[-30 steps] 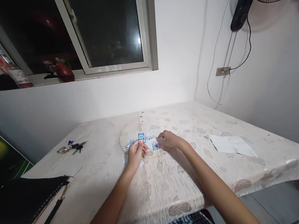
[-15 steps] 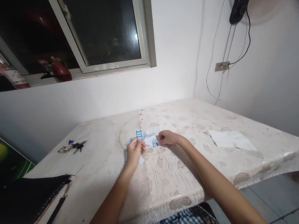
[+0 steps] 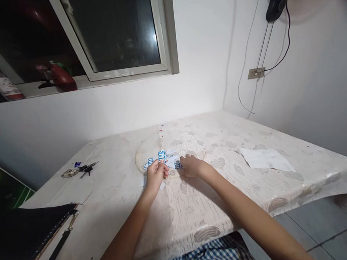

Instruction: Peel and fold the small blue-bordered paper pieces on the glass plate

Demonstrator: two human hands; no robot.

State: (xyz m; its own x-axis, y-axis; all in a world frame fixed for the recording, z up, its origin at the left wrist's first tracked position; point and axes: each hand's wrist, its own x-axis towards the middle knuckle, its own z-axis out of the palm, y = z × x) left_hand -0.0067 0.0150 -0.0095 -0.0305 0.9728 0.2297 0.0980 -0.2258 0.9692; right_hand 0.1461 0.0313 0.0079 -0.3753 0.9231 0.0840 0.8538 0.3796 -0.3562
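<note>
My left hand [image 3: 155, 177] is closed, pinching a small paper piece with blue print [image 3: 161, 155] between thumb and finger. Close on its right, my right hand [image 3: 193, 166] has its fingers bent down over another blue-printed paper piece [image 3: 177, 163] and grips its edge. The fingertips partly cover that piece. Another blue-printed scrap [image 3: 149, 162] lies just beyond the left hand, and more white paper pieces show between the hands. A plain white scrap [image 3: 162, 185] lies beside the left wrist. All this is over a round stained patch on the patterned tablecloth [image 3: 179, 212].
A torn white sheet [image 3: 266, 160] lies to the right. At the left are keys [image 3: 87, 168] and a black pouch [image 3: 32, 233] with a strap. A wall stands behind the table, with a window [image 3: 116, 31] and bottles [image 3: 63, 77] on its sill.
My right hand has turned and moved slightly down and inward, its fingers now curled further over the paper piece. My left hand keeps its pinch. The whole view has shifted slightly.
</note>
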